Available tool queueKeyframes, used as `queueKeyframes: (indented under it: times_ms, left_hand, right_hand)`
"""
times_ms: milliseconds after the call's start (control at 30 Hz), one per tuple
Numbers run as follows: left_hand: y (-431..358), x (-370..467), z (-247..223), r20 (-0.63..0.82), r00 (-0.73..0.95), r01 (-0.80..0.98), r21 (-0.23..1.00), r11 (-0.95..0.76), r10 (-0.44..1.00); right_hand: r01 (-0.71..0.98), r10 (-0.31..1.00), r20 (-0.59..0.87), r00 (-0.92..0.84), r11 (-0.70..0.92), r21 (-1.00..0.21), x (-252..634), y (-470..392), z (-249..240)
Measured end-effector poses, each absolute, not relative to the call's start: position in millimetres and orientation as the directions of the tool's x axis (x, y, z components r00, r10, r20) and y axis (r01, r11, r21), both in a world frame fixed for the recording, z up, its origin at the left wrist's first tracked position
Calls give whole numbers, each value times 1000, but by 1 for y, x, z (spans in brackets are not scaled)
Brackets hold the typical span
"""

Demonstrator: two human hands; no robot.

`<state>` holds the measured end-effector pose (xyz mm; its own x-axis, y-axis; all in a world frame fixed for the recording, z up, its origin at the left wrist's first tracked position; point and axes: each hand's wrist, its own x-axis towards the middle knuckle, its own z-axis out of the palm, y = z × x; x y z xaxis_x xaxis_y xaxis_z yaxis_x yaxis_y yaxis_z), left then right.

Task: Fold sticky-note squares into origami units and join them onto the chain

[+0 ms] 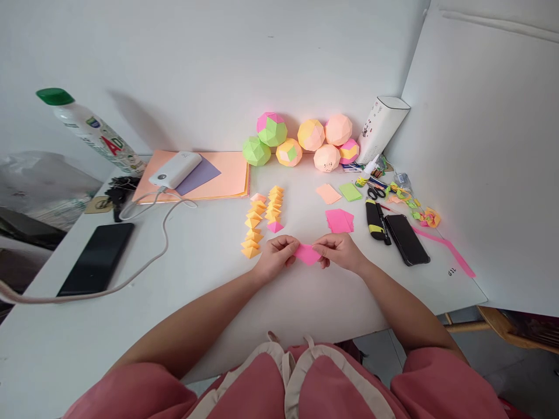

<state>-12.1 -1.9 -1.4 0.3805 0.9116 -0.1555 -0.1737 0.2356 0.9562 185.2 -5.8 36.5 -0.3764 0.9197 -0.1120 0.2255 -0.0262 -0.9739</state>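
Note:
A small piece of pink paper (308, 254) is stretched between my two hands, just above the white table. My left hand (279, 254) pinches its left corner, and my right hand (339, 250) grips the right one between thumb and fingers. Behind my right hand lies a stack of pink paper squares (339, 220), with an orange stack (328, 193) and a green stack (350, 191) beyond it. Two rows of folded orange paper pieces (253, 235) stand left of my left hand. One folded pink piece (275, 226) sits at the near end of the right row.
Paper balls (311, 135) are piled against the wall. At right lie a box cutter (374, 219), scissors (375, 193), a phone (407, 239) and paper scraps. To the left are a power bank (177, 169) with its cable, another phone (96, 259) and a spray bottle (94, 131).

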Motion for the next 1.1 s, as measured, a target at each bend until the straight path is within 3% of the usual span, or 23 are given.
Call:
queueKeyframes:
  times_ms: [700,1100]
  left_hand:
    - [-5,-10,2,-142,470,-131,965,228,871]
    - [-7,-9,4,-126,425,-74,982,173,896]
  right_hand:
    - [218,911,-115,-395,-29,-975,179,-8,29]
    - [262,925,-83,-371,19,-965,180,-9,27]
